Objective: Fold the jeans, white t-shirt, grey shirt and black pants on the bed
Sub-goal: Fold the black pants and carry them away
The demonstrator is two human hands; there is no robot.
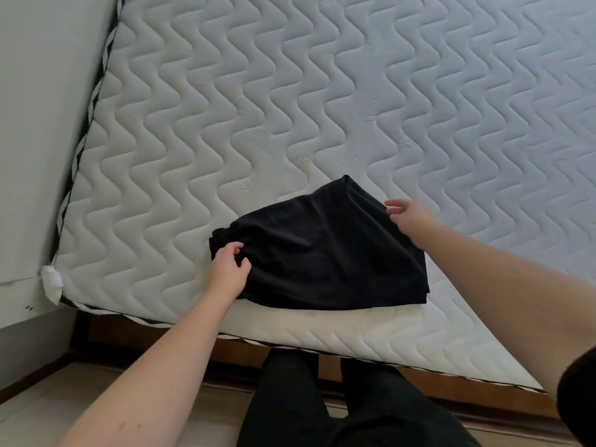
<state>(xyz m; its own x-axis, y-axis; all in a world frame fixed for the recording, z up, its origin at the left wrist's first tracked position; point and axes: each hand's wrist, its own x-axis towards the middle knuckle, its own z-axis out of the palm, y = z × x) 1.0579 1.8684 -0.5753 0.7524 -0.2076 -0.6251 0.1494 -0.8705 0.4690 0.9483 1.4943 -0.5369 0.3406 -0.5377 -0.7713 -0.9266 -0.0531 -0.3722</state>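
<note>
The black pants (322, 253) lie folded into a compact bundle near the front edge of the white quilted mattress (322, 108). My left hand (229, 269) rests on the bundle's left end by the gathered waistband, its fingers curled into the cloth. My right hand (409, 221) is at the bundle's upper right edge, fingers spread and relaxed, touching or just above the fabric. No jeans, white t-shirt or grey shirt appear in the view.
A pale wall (42, 124) runs along the mattress's left side. The wooden bed frame (419, 375) shows below the front edge. My legs in dark trousers (338, 408) stand on the light floor (96, 398) close to the bed.
</note>
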